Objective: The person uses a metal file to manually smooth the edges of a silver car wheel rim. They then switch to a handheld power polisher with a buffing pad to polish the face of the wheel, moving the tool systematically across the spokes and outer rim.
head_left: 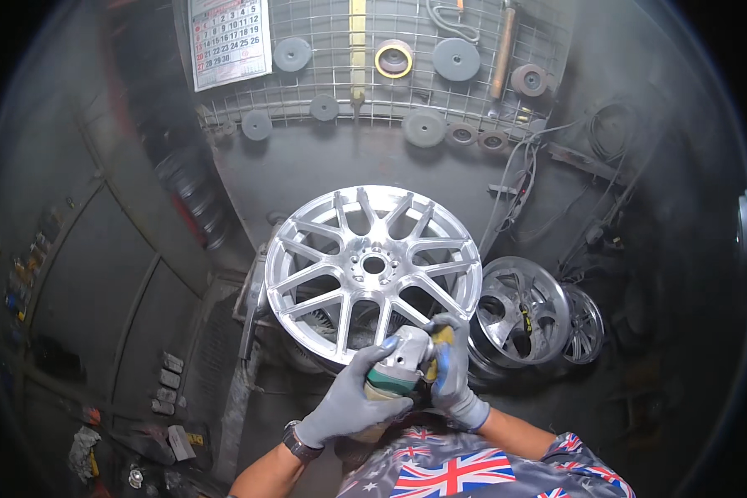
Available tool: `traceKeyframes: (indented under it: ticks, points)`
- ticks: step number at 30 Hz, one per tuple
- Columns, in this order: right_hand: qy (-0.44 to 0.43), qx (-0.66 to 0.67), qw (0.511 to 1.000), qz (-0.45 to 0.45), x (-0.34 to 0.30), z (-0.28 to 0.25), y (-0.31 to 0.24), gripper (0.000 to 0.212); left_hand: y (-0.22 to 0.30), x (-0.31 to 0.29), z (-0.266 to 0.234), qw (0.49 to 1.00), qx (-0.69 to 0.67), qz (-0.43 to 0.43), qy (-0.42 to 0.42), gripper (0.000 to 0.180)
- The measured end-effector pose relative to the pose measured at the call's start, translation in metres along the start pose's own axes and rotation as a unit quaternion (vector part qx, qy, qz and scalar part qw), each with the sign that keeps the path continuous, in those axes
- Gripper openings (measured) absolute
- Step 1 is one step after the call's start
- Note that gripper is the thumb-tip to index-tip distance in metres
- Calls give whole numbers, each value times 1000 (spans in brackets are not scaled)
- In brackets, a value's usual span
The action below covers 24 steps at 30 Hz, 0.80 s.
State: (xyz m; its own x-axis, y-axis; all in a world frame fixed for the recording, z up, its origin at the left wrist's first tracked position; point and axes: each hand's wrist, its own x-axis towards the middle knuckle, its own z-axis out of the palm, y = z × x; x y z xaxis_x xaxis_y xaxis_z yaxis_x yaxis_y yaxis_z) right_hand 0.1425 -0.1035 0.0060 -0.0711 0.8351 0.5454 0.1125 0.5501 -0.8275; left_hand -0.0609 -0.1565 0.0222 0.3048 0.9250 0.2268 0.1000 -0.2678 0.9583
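Observation:
A bare silver alloy wheel (353,270) with many forked spokes lies face up in front of me. Close to its near edge, my left hand (349,402), in a grey glove, is wrapped round the body of an angle grinder (394,373) with a green band and silver head. On the other side of that head is my right hand (456,378), gloved too, its fingers closed at a yellowish part by the grinder's disc side. The gloves partly hide this part, so its exact shape is unclear. A dark watch (301,444) sits on my left wrist.
Behind the wheel, a wire grid (398,104) carries abrasive discs (456,60), a hammer (503,62) and a calendar (231,41). More wheels (563,319) lie at the right, below hanging cables (523,166). A metal frame (239,407) runs along the left, near small boxes (168,379).

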Motion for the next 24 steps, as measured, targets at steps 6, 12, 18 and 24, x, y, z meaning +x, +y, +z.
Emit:
traceKeyframes:
  ticks: [6,12,18,24]
  points:
    - [93,221,953,183,7,22,-7,32,-13,-1,4,1000,-16,-4,5,98]
    - [71,-48,995,-60,21,43,1,18,-20,1,-3,986,-154,-35,44,104]
    - [0,-142,970,-198,31,45,30,44,-44,-9,-8,916,-355,-167,78,99]
    - [-192,-137,951,-201,49,32,-9,79,-33,-16,-11,890,-433,-96,106,106]
